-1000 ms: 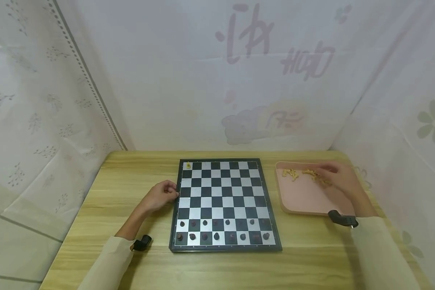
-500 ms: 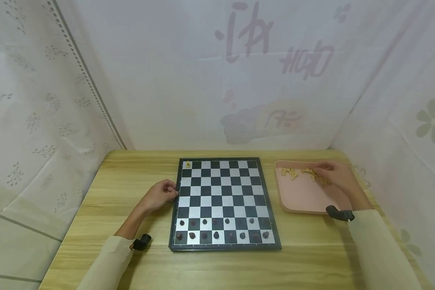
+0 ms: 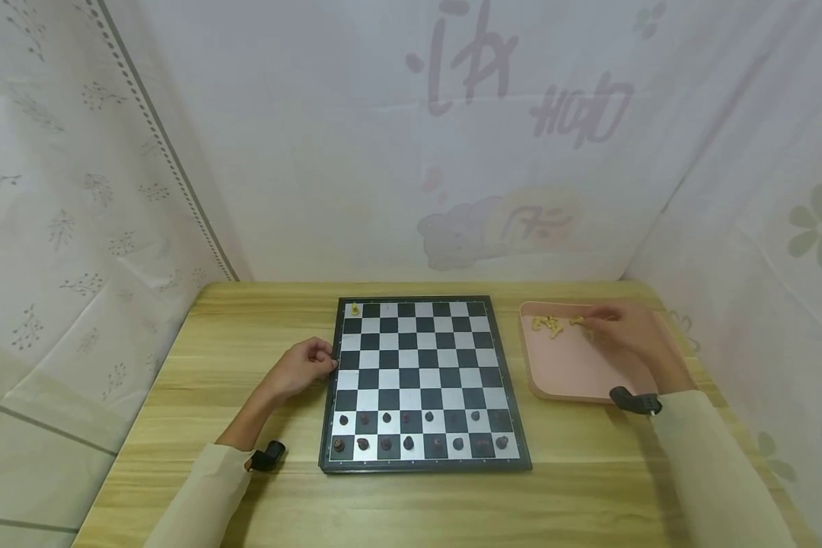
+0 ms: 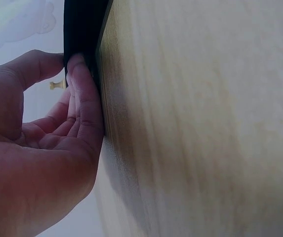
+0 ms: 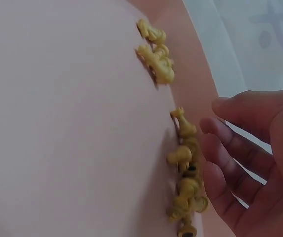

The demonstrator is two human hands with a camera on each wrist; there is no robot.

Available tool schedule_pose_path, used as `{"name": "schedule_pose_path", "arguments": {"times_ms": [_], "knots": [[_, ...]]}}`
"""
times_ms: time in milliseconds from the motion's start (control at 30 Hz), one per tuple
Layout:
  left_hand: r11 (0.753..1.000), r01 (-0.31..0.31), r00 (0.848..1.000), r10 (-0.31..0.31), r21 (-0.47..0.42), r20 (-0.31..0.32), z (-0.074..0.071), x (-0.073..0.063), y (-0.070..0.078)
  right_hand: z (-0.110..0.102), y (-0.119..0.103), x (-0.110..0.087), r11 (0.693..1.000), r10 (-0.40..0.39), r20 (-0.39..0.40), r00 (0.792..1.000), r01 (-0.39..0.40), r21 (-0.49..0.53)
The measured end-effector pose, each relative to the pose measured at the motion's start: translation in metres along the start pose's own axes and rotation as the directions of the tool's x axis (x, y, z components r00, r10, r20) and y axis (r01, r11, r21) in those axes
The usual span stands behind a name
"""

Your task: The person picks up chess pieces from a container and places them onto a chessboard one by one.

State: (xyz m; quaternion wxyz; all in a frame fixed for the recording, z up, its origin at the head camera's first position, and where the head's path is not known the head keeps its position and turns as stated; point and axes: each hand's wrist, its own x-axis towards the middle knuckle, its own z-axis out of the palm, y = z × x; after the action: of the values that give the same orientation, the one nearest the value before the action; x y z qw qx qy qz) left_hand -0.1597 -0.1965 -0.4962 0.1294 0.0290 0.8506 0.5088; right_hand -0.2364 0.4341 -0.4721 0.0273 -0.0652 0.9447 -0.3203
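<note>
My left hand [image 3: 301, 364] holds the left edge of the chessboard [image 3: 338, 335]. In the left wrist view the thumb and index finger touch the board's dark edge [image 4: 82, 29]. A yellow chess piece [image 3: 355, 309] stands on the far left corner square. Dark pieces [image 3: 408, 443] fill the two rows nearest me. Over the pink tray [image 3: 568, 380] at right is my right hand [image 3: 630, 331], fingers loosely bent beside a cluster of yellow chess pieces [image 5: 183, 187]; nothing shows between thumb and fingers. Another small group of yellow pieces [image 5: 156, 59] lies farther along the tray wall.
The wooden table [image 3: 425, 510] bears both board and tray. A white printed cloth [image 3: 315, 152] hangs behind it, with more cloth on both sides. Table surface shows between the board and the tray.
My right hand has shifted slightly left over the yellow pieces in the tray, covering more of the cluster. My left hand stays at the board's edge.
</note>
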Motion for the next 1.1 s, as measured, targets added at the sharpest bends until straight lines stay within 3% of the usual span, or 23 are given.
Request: {"name": "schedule_pose_path", "arguments": {"times_ms": [367, 700, 1100], "knots": [[1.0, -0.003, 1.0, 0.003, -0.005, 0.001, -0.001, -0.002, 0.001, 0.011, -0.026, 0.01, 0.999, 0.044, 0.07, 0.997, -0.045, 0.021], [1.0, 0.01, 1.0, -0.01, -0.005, 0.003, 0.0, -0.001, 0.001, 0.027, -0.04, 0.023, 0.997, -0.068, 0.072, 0.995, 0.066, 0.037], [1.0, 0.009, 1.0, -0.009, -0.001, -0.004, 0.0, -0.001, 0.0, 0.04, -0.05, 0.031, 1.0, 0.027, 0.131, 0.991, -0.026, -0.013]]}}
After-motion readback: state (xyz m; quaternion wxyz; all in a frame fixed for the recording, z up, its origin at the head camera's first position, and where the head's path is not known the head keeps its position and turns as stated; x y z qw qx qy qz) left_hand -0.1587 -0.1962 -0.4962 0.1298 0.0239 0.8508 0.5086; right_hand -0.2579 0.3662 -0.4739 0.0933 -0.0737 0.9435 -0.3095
